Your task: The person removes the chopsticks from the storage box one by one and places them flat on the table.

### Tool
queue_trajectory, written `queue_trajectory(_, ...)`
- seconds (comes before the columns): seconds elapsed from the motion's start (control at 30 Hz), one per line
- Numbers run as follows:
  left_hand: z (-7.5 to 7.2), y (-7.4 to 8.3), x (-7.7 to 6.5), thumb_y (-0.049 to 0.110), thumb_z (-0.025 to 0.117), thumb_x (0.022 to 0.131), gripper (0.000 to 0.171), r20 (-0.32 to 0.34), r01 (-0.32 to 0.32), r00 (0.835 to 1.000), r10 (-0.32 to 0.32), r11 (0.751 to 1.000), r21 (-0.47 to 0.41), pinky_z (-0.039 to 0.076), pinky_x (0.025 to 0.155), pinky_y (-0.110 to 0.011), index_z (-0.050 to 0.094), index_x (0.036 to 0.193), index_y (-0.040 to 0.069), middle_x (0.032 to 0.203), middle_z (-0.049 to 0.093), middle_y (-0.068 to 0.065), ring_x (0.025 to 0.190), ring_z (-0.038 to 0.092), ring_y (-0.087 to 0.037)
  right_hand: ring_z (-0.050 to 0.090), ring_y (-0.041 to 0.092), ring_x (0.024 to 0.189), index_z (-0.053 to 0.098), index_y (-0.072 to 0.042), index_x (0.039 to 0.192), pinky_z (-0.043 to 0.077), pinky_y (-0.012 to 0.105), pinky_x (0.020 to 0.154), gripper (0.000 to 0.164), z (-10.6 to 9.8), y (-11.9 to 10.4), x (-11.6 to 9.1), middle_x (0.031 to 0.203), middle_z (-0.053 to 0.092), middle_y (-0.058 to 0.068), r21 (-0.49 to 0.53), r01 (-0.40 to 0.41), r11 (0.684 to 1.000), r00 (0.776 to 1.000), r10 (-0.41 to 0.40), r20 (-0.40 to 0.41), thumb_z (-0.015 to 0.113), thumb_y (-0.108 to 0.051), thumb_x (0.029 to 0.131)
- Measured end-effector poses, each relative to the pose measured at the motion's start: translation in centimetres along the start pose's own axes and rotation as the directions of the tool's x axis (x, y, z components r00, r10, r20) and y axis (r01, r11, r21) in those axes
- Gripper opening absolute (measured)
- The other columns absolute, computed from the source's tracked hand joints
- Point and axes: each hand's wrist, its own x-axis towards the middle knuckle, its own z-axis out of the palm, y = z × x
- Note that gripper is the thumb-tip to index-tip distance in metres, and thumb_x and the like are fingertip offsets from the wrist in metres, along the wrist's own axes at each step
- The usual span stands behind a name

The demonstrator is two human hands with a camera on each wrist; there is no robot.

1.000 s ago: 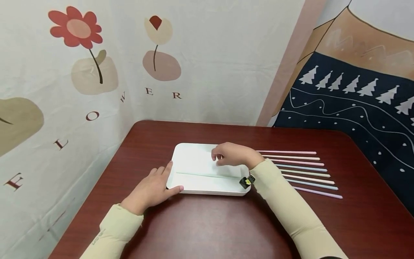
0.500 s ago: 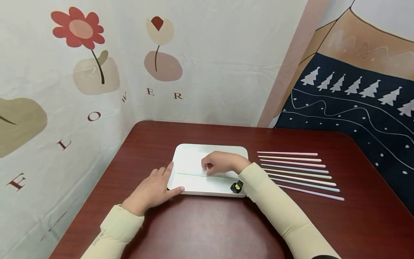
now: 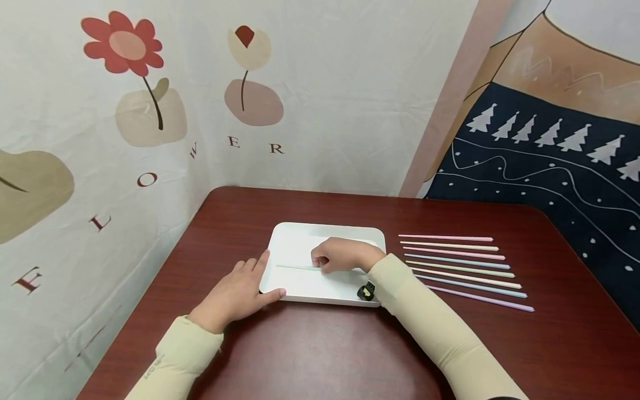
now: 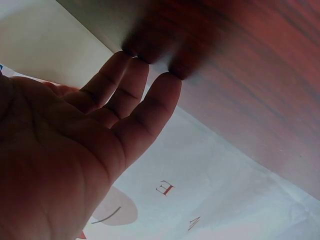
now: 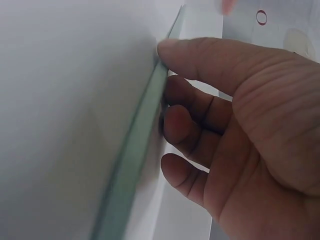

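Note:
A white shallow tray sits on the dark red table, with a pale green chopstick lying across its inside. My right hand is over the tray and pinches this chopstick near its middle. In the right wrist view the thumb lies on one side of it and curled fingers are at the other; part of the contact is hidden. My left hand rests at the tray's left side, fingers fairly straight along the edge and thumb at the front rim. The left wrist view shows that palm with nothing in it.
Several pastel chopsticks lie side by side on the table to the right of the tray, partly under the right forearm. Printed cloth hangs behind and left of the table. A small black device is at the right wrist.
My right hand has moved left and down onto the green chopstick, and its fingers have closed on it. The chopstick appears slightly shifted. My left hand stays at the tray's edge.

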Motion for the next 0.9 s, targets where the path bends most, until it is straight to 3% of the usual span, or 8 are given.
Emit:
queue_trajectory(0.43,0.1,0.1,0.1,0.079,0.048,0.086,0.11,0.0,-0.003,1.0,0.003,1.0,0.003,0.046,0.092,-0.051,0.023,0.156,-0.002,0.131,0.052,-0.018,0.118,0.048,-0.037,0.048,0.006,0.07,0.064,-0.019,0.094,0.042,0.024,0.07,0.02,-0.8,-0.2,-0.4,0.074,0.052,-0.008,-0.021,-0.009,1.0,0.999,0.008,-0.047,0.057,-0.002,0.088)
queue_trajectory(0.67,0.0,0.2,0.1,0.078,0.049,0.086,0.109,0.001,0.0,1.0,0.0,1.0,0.001,0.046,0.091,-0.05,0.023,0.156,-0.001,0.131,0.052,-0.018,0.118,0.047,-0.036,0.046,0.006,0.07,0.064,-0.015,0.094,0.041,0.026,0.07,0.016,-2.3,-0.6,-1.2,0.072,0.046,-0.006,0.001,0.04,0.999,0.993,-0.04,-0.108,0.057,-0.001,0.09)
queue_trajectory(0.9,-0.1,0.1,0.1,0.077,0.049,0.086,0.109,-0.008,0.001,1.0,-0.001,1.0,-0.002,0.046,0.092,-0.051,0.023,0.156,-0.002,0.13,0.052,-0.02,0.119,0.047,-0.037,0.048,0.008,0.074,0.065,-0.013,0.094,0.041,0.028,0.071,0.015,-3.9,-0.7,-2.7,0.077,0.05,-0.006,-0.012,0.078,0.997,0.982,-0.079,-0.171,0.057,-0.001,0.09)
